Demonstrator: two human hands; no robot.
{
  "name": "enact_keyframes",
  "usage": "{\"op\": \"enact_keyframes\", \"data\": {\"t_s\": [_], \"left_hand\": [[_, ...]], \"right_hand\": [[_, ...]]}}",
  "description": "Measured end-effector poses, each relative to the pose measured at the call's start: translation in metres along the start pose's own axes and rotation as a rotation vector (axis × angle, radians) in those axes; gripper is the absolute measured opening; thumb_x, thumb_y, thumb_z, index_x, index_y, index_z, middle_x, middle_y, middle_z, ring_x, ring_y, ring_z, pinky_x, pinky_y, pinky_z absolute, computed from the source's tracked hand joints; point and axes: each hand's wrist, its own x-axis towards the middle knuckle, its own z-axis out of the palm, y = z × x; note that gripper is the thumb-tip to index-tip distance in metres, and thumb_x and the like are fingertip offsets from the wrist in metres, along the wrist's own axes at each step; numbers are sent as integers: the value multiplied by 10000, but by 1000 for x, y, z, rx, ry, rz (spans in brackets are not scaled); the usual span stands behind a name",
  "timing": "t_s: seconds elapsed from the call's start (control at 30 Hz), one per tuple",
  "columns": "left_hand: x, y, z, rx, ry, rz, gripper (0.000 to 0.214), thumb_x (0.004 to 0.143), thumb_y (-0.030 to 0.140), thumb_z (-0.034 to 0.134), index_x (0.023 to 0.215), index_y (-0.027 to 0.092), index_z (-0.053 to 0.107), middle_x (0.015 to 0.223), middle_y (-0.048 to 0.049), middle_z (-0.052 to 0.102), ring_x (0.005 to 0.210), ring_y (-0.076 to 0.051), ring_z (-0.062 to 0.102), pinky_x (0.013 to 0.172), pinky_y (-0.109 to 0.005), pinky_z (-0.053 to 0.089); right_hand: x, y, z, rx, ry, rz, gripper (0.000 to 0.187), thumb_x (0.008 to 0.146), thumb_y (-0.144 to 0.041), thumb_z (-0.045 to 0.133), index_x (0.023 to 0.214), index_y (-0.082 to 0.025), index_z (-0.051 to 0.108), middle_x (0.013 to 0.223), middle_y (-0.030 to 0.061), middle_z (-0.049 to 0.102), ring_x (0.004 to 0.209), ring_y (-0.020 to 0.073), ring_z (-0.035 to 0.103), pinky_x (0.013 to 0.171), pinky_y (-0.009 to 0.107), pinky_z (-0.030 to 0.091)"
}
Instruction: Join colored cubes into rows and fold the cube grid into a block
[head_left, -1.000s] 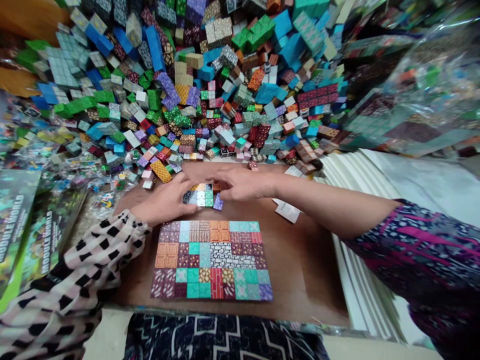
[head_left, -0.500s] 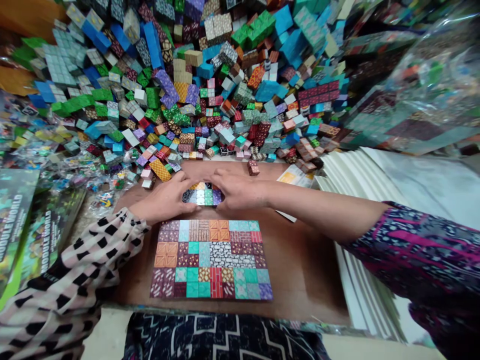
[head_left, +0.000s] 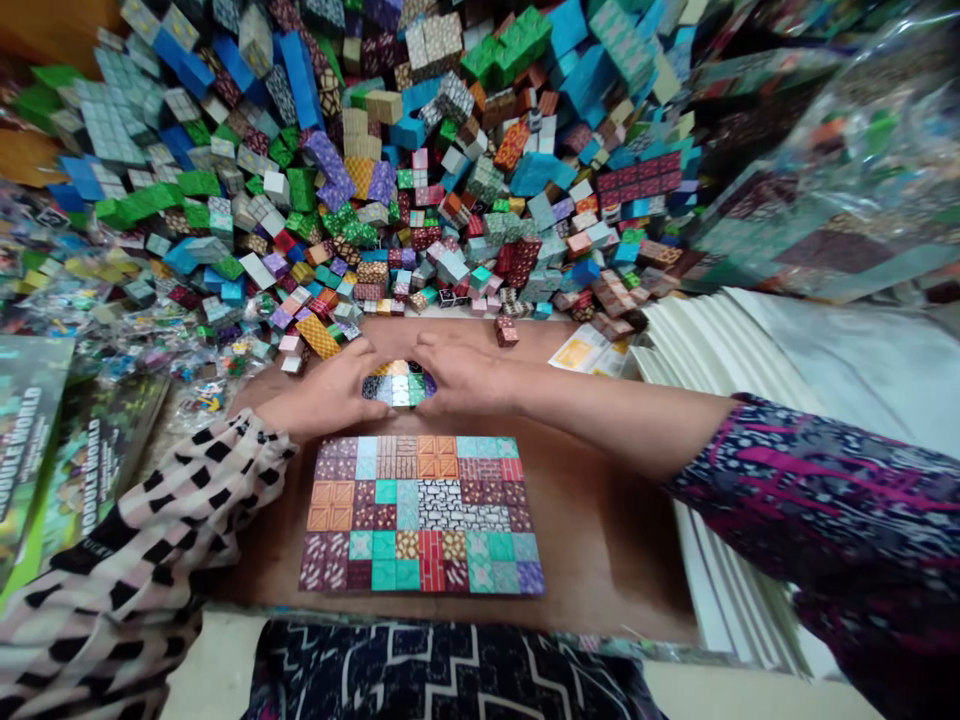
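Observation:
Beyond the flat patterned mosaic (head_left: 420, 515) of square and oblong blocks, both my hands close around a small cluster of patterned blocks (head_left: 400, 388) on the brown board. My left hand (head_left: 337, 388) grips its left side, thumb in front and fingers behind. On its right side, my right hand (head_left: 465, 375) presses with curled fingers. White, green, purple, yellow and black faces show between the hands; the ends of the cluster are hidden by my fingers. The mosaic lies flat just in front of my wrists, with neither hand touching it.
A big heap of loose coloured blocks (head_left: 420, 190) fills the far side. One maroon block (head_left: 506, 331) sits apart on the brown board (head_left: 600, 520). Stacked white sheets (head_left: 720, 420) stand at the right, near a yellow-white card (head_left: 589, 350). Printed booklets (head_left: 34, 430) lie at the left.
My right hand has shifted slightly left along the cluster, covering more of its right end. The left hand stays gripping its side. The mosaic has not moved noticeably.

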Motion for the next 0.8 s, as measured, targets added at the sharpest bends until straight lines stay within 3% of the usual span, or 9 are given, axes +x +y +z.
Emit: {"op": "enact_keyframes", "data": {"t_s": [0.17, 0.33, 0.43, 0.6, 0.8], "left_hand": [[0, -1, 0, 29, -7, 1, 583, 749, 338, 663, 1283, 151, 521, 1080, -96, 528, 1042, -268, 506, 915, -403, 418], [-8, 3, -10, -10, -59, -41, 791, 737, 426, 674, 1414, 150, 372, 1210, -131, 501, 1143, -307, 462, 974, -438, 383], [-14, 5, -13, -31, -57, -75, 782, 716, 406, 690, 1393, 149, 395, 1226, -124, 499, 1142, -306, 464, 975, -434, 387], [-17, 4, -8, -77, -27, -113, 670, 745, 308, 651, 1364, 177, 430, 1227, -100, 491, 1116, -268, 479, 949, -400, 418], [-24, 7, -10, -95, 22, -137, 711, 756, 309, 637, 1404, 170, 382, 1238, -110, 490, 1110, -268, 491, 948, -413, 433]], "right_hand": [[0, -1, 1, -7, 5, -15, 587, 736, -265, 650, 1279, -93, 510, 1191, 153, 538, 1092, 274, 511, 946, 347, 412], [-6, -1, -9, 3, -62, 104, 765, 657, -450, 701, 1339, -207, 454, 1137, 123, 510, 965, 286, 558, 807, 381, 475], [-8, 4, -9, -19, -59, 90, 692, 623, -455, 712, 1239, -207, 520, 1121, 119, 499, 927, 281, 559, 769, 375, 477], [-4, 9, 0, -40, -26, 45, 479, 708, -368, 644, 1139, -178, 553, 1100, 119, 512, 932, 262, 550, 800, 368, 460], [-9, -1, -11, -43, -53, 80, 579, 702, -393, 692, 1197, -147, 518, 1132, 133, 500, 1004, 282, 529, 832, 373, 466]]}}
